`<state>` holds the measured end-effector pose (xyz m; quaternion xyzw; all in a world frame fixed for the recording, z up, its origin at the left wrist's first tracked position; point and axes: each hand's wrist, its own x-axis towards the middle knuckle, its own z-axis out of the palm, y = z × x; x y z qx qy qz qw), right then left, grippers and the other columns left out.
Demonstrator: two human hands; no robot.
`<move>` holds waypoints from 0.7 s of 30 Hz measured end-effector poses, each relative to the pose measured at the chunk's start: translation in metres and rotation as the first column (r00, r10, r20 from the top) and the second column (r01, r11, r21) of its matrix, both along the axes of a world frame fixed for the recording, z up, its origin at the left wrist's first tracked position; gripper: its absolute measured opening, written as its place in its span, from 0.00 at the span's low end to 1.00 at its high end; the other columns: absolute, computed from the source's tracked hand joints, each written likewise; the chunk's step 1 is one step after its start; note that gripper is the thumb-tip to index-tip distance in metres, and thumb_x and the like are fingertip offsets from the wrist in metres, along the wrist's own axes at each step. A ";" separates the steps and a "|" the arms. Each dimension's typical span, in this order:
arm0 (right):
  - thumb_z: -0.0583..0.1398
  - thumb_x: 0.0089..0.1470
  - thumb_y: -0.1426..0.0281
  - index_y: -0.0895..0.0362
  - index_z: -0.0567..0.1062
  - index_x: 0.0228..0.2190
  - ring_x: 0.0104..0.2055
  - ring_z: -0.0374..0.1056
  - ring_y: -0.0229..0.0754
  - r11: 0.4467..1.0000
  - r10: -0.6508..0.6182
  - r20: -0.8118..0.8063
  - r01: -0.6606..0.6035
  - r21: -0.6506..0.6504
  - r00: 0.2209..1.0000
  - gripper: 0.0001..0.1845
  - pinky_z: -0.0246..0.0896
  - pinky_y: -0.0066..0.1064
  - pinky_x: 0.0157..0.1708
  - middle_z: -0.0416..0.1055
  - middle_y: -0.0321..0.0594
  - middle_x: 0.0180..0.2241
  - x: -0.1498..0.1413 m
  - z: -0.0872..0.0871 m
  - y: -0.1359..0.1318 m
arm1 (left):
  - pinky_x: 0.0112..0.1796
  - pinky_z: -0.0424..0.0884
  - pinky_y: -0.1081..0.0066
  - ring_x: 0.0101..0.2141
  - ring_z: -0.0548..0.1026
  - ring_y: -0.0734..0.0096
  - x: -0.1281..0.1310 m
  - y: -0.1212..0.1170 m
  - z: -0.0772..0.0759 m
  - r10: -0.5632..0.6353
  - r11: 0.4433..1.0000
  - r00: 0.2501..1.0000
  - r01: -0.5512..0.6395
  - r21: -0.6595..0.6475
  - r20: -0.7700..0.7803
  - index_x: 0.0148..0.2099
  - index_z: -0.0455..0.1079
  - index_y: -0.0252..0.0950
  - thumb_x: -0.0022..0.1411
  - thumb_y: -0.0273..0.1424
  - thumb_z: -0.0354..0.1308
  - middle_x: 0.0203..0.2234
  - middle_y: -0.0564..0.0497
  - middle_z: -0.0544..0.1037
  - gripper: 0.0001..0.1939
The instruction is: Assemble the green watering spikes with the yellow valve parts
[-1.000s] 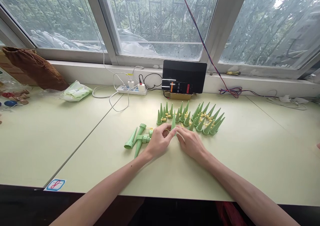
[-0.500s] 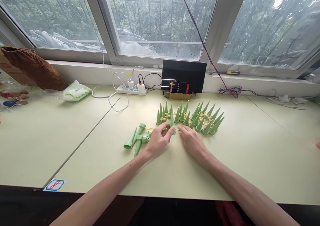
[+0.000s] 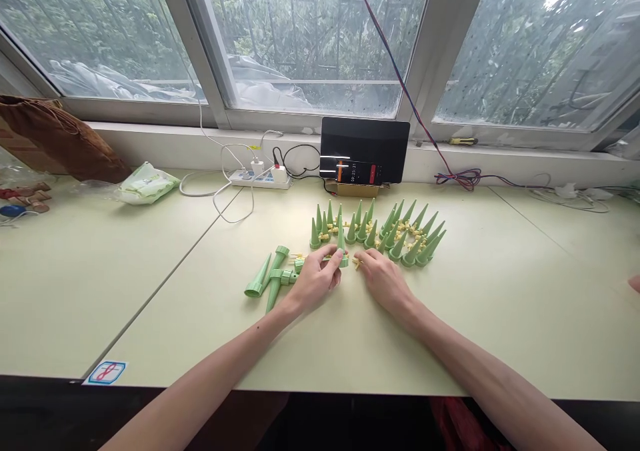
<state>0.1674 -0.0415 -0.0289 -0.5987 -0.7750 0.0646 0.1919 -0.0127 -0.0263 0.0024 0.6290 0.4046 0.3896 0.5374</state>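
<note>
My left hand (image 3: 319, 278) grips an upright green plastic cone spike (image 3: 341, 236), its thumb and fingers closed near the base. My right hand (image 3: 384, 276) is just right of it, palm down, with the fingertips closed on a small yellow plastic piece (image 3: 356, 262) near the tabletop. Behind both hands stand rows of green cone spikes (image 3: 399, 246) with small yellow pieces (image 3: 416, 232) among them. Left of my left hand lie several loose green parts: a cone spike (image 3: 259, 276) on its side and capped pieces (image 3: 275, 283), partly overlapping one another.
A black tablet (image 3: 365, 141) with a phone (image 3: 356, 172) in front leans by the window sill. A white power strip (image 3: 263, 179) with cables sits left of it. A wipes packet (image 3: 149, 184) and brown bag (image 3: 60, 138) are farther left. Bundled wires (image 3: 457, 179) lie right.
The yellow piece at my right fingertips now shows. My left hand still holds the green spike, with little movement. The whole view has shifted slightly.
</note>
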 end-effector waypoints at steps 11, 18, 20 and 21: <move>0.51 0.63 0.80 0.55 0.72 0.48 0.37 0.69 0.41 0.998 0.039 0.003 -0.039 -0.054 0.999 0.17 0.58 0.28 0.32 0.69 0.46 0.44 0.000 0.003 -0.001 | 0.21 0.60 0.74 0.18 0.64 0.78 0.000 0.000 -0.003 0.003 0.998 0.999 0.000 0.057 -0.051 0.36 0.63 0.36 0.68 0.46 0.52 0.20 0.57 0.64 0.18; 0.51 0.65 0.77 0.56 0.70 0.48 0.34 0.68 0.41 0.995 0.035 -0.006 -0.035 -0.090 0.999 0.14 0.58 0.29 0.31 0.68 0.45 0.44 -0.002 0.005 -0.002 | 0.22 0.61 0.74 0.19 0.65 0.77 0.002 -0.004 -0.002 0.050 0.990 0.992 -0.034 0.140 -0.114 0.38 0.65 0.35 0.68 0.44 0.52 0.19 0.57 0.65 0.16; 0.51 0.67 0.74 0.56 0.70 0.47 0.34 0.68 0.41 0.996 0.027 -0.014 -0.028 -0.086 1.000 0.12 0.58 0.29 0.31 0.68 0.45 0.44 -0.002 0.005 -0.002 | 0.22 0.62 0.74 0.19 0.65 0.76 0.002 -0.005 -0.002 0.052 0.989 0.992 -0.034 0.145 -0.115 0.39 0.65 0.35 0.68 0.44 0.52 0.19 0.57 0.65 0.16; 0.51 0.67 0.73 0.56 0.70 0.47 0.34 0.68 0.41 0.996 0.020 -0.017 -0.021 -0.082 1.000 0.11 0.58 0.30 0.31 0.68 0.45 0.44 -0.003 0.005 -0.002 | 0.23 0.62 0.74 0.19 0.65 0.76 0.002 -0.005 -0.002 0.053 0.989 0.992 -0.035 0.147 -0.117 0.39 0.66 0.35 0.69 0.44 0.52 0.19 0.57 0.65 0.16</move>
